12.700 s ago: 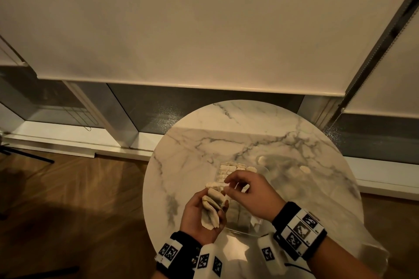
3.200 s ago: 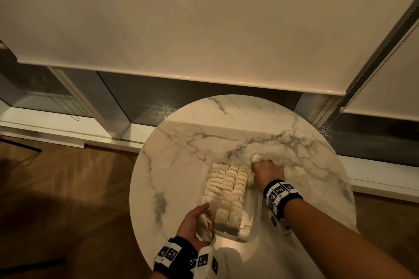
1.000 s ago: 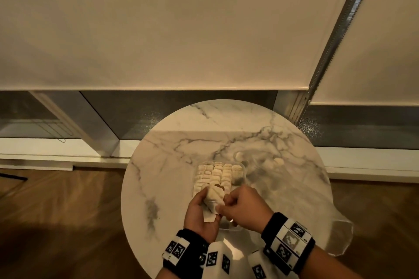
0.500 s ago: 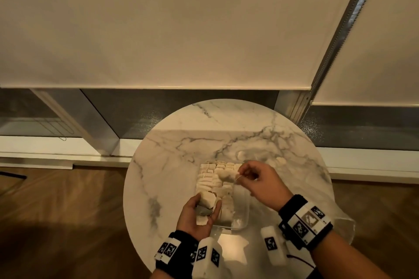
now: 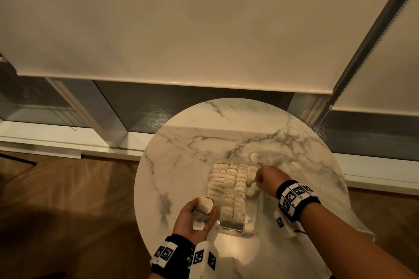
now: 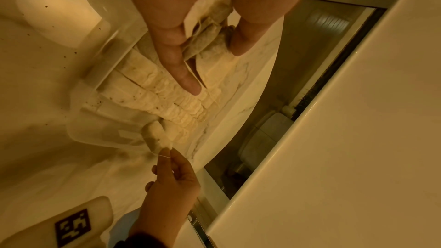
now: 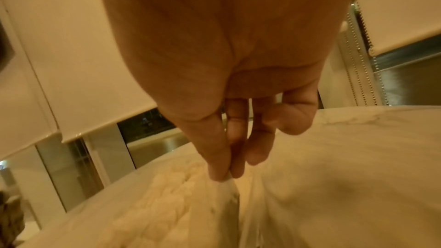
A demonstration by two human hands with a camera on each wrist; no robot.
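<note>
Roller blind (image 5: 181, 18): hanging behind.
Round marble table (image 5: 181, 165): standing on wood floor (image 5: 68, 210), bearing clear container (image 5: 257, 210) of tea-bag rows (image 5: 229, 183).
Right hand (image 5: 268, 179): reaching over container's right side, thumb and forefinger pinching 1 tea bag (image 5: 252, 190) just beside the rows.
Left hand (image 5: 192, 219): hovering palm-up at container's near-left corner, fingers curling round spare tea bags (image 5: 204, 205).

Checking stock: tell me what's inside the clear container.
Rows of tea bags stand packed in the clear container; the right hand pinches one at its right side. The floor beneath them is hidden.
</note>
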